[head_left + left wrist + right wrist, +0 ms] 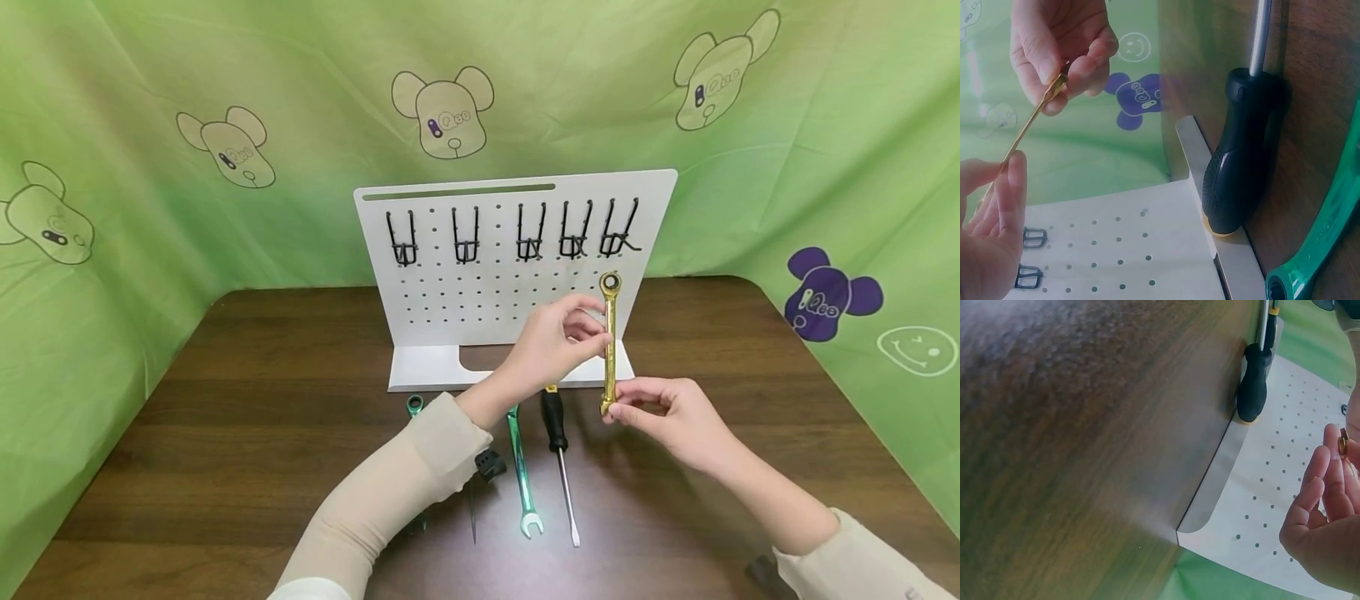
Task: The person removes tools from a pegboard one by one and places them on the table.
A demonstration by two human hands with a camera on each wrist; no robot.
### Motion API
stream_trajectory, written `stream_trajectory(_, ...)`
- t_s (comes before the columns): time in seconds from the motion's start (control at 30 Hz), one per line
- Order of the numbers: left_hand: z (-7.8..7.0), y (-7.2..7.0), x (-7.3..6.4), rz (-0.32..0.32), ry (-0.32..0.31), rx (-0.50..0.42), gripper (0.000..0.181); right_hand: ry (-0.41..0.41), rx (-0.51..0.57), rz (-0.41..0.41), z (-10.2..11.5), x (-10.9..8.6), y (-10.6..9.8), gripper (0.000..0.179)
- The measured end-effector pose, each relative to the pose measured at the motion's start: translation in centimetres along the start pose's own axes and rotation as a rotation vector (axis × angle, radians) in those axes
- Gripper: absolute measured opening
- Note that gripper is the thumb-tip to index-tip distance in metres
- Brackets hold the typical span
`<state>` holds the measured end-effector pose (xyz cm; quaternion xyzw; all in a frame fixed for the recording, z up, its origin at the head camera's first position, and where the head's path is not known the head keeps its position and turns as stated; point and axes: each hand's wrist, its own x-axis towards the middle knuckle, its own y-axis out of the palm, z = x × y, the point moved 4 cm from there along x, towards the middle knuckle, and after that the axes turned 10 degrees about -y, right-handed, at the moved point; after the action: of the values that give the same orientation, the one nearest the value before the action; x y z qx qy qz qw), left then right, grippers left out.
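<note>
A gold ratcheting combination wrench (610, 342) is held upright in front of the pegboard's right side, its ring end at the top. My left hand (558, 340) pinches its shaft between thumb and fingers. Lower down, my right hand (678, 421) pinches the wrench's bottom end. In the left wrist view the same gold wrench (1025, 128) runs slanted between both hands. The right wrist view shows only a bit of it beyond the fingers of the right hand (1329, 506). Black double hooks (573, 242) line the upper part of the white pegboard (465, 296).
On the wooden table (300, 400) before the board lie a black-handled screwdriver (557, 425), a green wrench (522, 475) and another green ring end (415, 405), partly behind the left sleeve. A thin-shafted tool with a black handle (491, 465) lies beside them. Green cloth (315, 167) hangs behind.
</note>
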<state>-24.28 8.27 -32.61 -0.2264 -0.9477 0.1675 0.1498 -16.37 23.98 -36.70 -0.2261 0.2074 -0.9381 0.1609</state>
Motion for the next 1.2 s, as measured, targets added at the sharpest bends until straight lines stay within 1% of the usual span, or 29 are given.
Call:
stream_trajectory(0.1, 0.0, 0.0, -0.1, 0.006, 0.011, -0.027, 0.043, 0.015, -0.003, 0.002, 0.0, -0.1, 0.1, 0.011)
stream_trajectory(0.17, 0.1, 0.0, -0.1, 0.012, 0.007, -0.036, 0.047, 0.027, -0.004, 0.002, 0.0, -0.1, 0.1, 0.010)
stream_trajectory(0.3, 0.4, 0.0, -0.2, 0.028, -0.029, -0.062, 0.054, 0.039, -0.010, 0.006, 0.0, -0.3, 0.2, 0.012)
stream_trajectory(0.47, 1.0, 0.1, -0.3, 0.050, -0.078, -0.091, 0.069, 0.039, -0.004, 0.022, 0.0, -0.7, 0.3, 0.017)
stream_trajectory(0.57, 1.3, 0.3, -0.3, 0.078, -0.093, -0.094, 0.075, 0.032, 0.008, 0.044, -0.1, -0.9, 0.5, 0.015)
stream_trajectory(0.67, 1.8, 0.5, -0.3, 0.124, -0.117, -0.110, 0.079, 0.031, 0.021, 0.079, -0.2, -1.3, 0.7, 0.012)
stream_trajectory(0.73, 2.1, 0.7, -0.3, 0.149, -0.133, -0.119, 0.078, 0.032, 0.018, 0.102, -0.2, -1.5, 0.8, 0.010)
stream_trajectory(0.8, 2.3, 0.7, -0.3, 0.159, -0.143, -0.112, 0.075, 0.033, 0.012, 0.126, -0.2, -1.7, 0.9, 0.009)
stream_trajectory(0.87, 2.5, 0.7, -0.2, 0.146, -0.146, -0.073, 0.070, 0.031, 0.007, 0.145, -0.2, -1.9, 1.0, 0.008)
stream_trajectory(1.0, 2.7, 0.5, -0.3, 0.094, -0.163, 0.003, 0.058, 0.038, 0.024, 0.188, -0.4, -2.3, 1.2, 0.007)
stream_trajectory(1.2, 3.1, 0.6, -0.5, 0.059, -0.197, 0.035, 0.044, 0.065, 0.046, 0.252, -0.9, -2.8, 1.6, 0.006)
